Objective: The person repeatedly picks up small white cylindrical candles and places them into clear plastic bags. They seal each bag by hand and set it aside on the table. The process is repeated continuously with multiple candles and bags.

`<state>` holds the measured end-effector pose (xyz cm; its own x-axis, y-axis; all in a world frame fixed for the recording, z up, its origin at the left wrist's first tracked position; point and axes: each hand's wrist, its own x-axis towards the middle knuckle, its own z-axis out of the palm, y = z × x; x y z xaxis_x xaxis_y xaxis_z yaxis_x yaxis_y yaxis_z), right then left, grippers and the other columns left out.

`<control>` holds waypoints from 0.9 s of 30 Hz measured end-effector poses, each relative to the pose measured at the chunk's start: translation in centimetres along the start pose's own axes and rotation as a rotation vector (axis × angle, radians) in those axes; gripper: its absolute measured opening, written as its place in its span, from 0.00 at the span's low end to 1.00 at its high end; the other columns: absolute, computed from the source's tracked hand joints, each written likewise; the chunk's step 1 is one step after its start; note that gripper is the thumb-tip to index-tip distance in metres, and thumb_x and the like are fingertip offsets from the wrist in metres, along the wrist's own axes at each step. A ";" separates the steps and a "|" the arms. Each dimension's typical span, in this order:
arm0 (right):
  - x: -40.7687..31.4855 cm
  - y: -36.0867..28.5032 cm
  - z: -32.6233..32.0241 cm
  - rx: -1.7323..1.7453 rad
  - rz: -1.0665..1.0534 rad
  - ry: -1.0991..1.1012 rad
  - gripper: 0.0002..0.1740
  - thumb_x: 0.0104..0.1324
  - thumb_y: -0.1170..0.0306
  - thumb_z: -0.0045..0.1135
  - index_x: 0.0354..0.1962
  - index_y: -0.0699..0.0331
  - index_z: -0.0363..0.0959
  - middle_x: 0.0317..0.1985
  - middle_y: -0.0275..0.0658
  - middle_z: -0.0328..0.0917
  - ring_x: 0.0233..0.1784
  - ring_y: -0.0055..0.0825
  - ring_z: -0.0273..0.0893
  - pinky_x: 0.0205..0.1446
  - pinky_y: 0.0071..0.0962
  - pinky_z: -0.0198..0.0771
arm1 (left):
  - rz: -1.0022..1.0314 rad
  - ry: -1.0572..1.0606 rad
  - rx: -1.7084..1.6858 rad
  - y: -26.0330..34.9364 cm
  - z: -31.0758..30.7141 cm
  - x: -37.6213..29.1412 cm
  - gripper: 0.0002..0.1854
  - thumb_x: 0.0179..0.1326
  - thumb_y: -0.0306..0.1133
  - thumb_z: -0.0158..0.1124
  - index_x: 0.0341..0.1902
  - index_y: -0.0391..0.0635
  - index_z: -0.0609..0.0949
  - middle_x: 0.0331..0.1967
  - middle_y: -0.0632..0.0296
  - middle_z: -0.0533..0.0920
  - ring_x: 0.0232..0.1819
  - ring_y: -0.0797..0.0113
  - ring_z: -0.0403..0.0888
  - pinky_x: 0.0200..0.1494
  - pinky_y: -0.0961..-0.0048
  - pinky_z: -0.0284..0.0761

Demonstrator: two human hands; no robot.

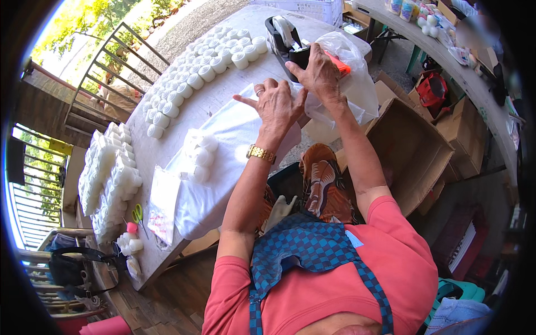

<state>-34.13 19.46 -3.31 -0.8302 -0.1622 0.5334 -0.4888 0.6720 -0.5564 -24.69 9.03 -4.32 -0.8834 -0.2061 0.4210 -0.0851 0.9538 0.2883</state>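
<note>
My right hand (320,75) is at the front end of a black desktop tape dispenser (278,35), thumb and forefinger on either side of its cutting end. Whether the fingers pinch tape is hidden. Lower left of it, my left hand (278,104) is over a white cloth (226,155), fingers bent and apart, with the little finger stuck out. A clear-wrapped pack of round white pieces (201,155) lies on the cloth, left of my left wrist. Curved rows of small white cylinders (194,79) stand on the table (138,167) beyond.
Stacked wrapped packs (111,176) stand at the table's left end, near green-handled scissors (137,213) and a flat plastic packet (164,205). A clear plastic bag (356,79) lies beside my right hand. An open cardboard box (406,155) is below right; a second table (473,75) curves behind.
</note>
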 end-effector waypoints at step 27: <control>0.9 -0.3 -0.4 0.005 0.025 -0.053 0.37 0.57 0.46 0.68 0.47 0.71 0.67 0.39 0.58 0.80 0.41 0.53 0.82 0.48 0.45 0.75 | -0.216 -0.002 -0.085 -1.6 3.5 3.4 0.16 0.57 0.40 0.58 0.45 0.47 0.83 0.56 0.52 0.74 0.67 0.43 0.63 0.55 0.08 0.21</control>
<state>-34.57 19.37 -2.42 -0.8552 -0.1832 0.4848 -0.4688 0.6724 -0.5728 -29.23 7.58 -6.38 -0.8496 -0.4031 0.3403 -0.2331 0.8655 0.4433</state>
